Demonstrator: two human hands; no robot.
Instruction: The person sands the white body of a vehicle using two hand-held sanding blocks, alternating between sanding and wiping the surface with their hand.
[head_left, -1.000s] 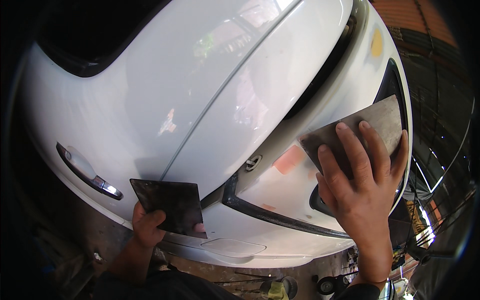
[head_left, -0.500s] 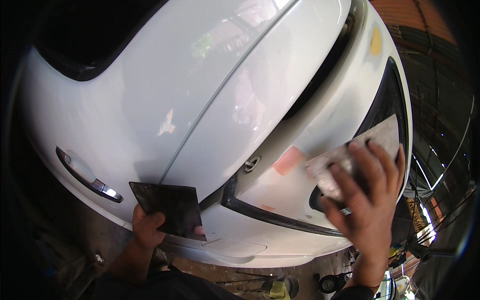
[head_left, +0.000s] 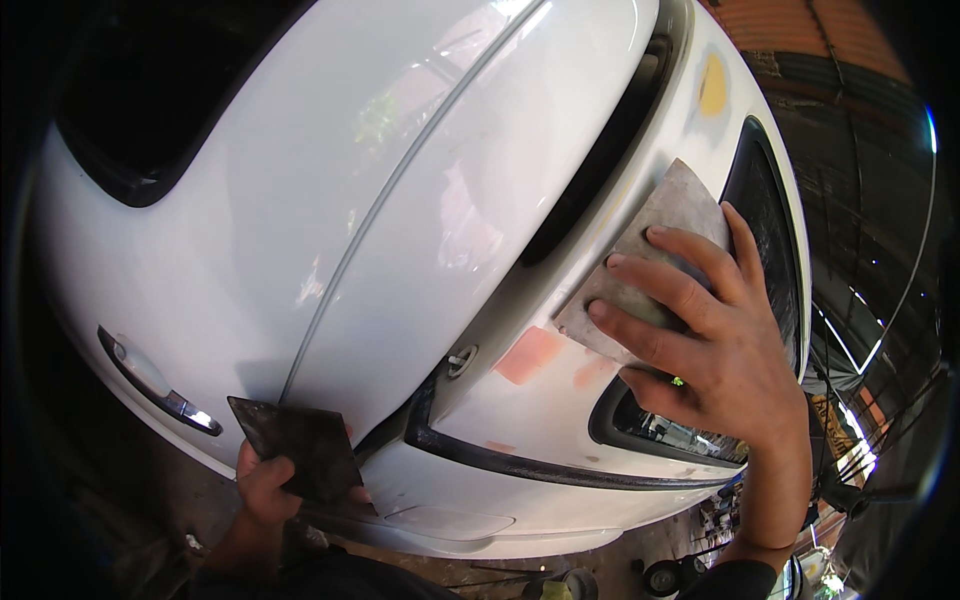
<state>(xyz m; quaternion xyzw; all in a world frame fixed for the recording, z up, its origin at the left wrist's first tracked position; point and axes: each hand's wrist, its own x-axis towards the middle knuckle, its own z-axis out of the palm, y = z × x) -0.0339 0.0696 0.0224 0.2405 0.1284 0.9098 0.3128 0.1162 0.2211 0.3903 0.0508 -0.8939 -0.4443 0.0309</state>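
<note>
Beside the dark window (head_left: 768,190), the right hand (head_left: 735,350) is gripping a grey sheet (head_left: 682,203), well leftward the left hand (head_left: 266,487) is pinching a black plate (head_left: 315,450), and neighbouring pink patches (head_left: 530,355), seemingly filled, are lacking paint.

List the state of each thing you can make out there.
Left hand: gripping the dark plate
Dark plate: held tilted
Right hand: spread over the grey plate
Grey plate: held, partly covered
White car: panels patchy in places
Larger pink patch: exposed
Yellow patch: exposed
Panel gap: open, dark
Door handle: untouched
</note>
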